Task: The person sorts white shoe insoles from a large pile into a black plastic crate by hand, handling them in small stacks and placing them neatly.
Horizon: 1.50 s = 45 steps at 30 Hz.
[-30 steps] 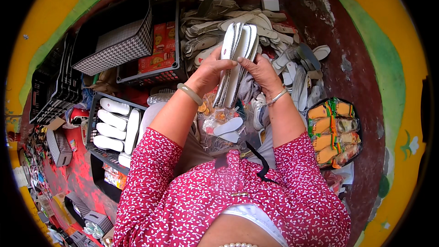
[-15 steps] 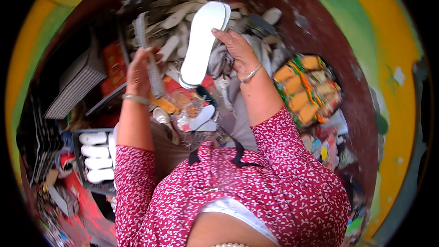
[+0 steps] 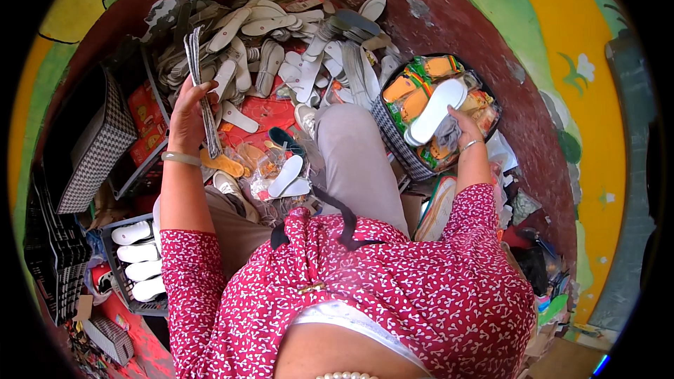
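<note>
My left hand (image 3: 185, 118) is closed round a thin bundle of pale insoles (image 3: 194, 60), held upright and seen edge-on. My right hand (image 3: 469, 126) grips a white insole (image 3: 437, 114) together with a crumpled grey cloth (image 3: 447, 133). Both are over a patterned box (image 3: 401, 146) filled with orange insoles (image 3: 413, 104) in green-edged wrapping. Whether the white insole is a single one or a pair cannot be told. Between my legs lie two loose white insoles (image 3: 286, 174) on clear plastic, beside an orange insole (image 3: 223, 163).
A large heap of pale insoles (image 3: 268, 27) lies against the dark red wall (image 3: 449, 21). At my left stand a black-and-white patterned box (image 3: 98, 147) and a grey crate (image 3: 119, 260) of white insoles (image 3: 144, 270). Bags and clutter (image 3: 523, 207) lie at my right.
My right hand has moved right and down, carrying the white insole and cloth from before the heap to over the box. My left hand, still holding its bundle, has shifted slightly left and down.
</note>
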{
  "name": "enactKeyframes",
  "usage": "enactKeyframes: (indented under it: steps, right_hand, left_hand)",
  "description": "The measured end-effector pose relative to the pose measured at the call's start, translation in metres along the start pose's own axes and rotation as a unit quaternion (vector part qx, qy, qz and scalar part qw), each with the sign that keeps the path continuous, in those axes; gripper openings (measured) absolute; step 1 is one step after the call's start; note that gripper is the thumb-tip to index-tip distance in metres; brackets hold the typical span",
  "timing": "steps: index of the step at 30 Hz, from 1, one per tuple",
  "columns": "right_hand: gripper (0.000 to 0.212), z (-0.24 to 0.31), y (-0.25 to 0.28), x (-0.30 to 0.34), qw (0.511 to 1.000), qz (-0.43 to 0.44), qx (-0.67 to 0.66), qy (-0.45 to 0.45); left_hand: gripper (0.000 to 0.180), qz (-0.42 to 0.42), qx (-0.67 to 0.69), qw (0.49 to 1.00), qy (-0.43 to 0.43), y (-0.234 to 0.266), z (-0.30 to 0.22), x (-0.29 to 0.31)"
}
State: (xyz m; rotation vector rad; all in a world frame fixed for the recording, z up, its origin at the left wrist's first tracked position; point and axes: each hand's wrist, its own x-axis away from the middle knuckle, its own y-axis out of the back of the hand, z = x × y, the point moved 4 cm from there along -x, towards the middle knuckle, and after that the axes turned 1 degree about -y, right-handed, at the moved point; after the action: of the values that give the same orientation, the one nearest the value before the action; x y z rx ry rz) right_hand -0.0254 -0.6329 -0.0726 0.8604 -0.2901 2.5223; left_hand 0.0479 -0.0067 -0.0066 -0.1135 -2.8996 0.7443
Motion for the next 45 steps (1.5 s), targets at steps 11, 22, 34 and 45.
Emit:
enactKeyframes:
  steps: [11, 22, 34, 45]
  right_hand:
    - [0.037, -0.036, 0.04, -0.013, 0.969, -0.082, 0.214, -0.089]
    - [0.032, 0.089, -0.31, 0.188, 0.881, 0.207, 0.281, 0.319]
    - [0.039, 0.011, -0.487, 0.145, 0.855, 0.357, 0.1, 0.362]
    - [0.016, 0.017, -0.463, 0.14, 0.779, 0.161, 0.27, 0.542]
  left_hand:
    - [0.049, 0.016, -0.069, 0.997, 0.035, -0.002, 0.002, 0.008]
    - [0.067, 0.127, 0.096, 0.987, -0.009, -0.038, -0.018, 0.035]
    - [0.056, 0.129, 0.284, 0.949, 0.051, -0.03, -0.012, 0.03]
    - [0.056, 0.106, 0.109, 0.984, 0.092, -0.028, 0.002, 0.011]
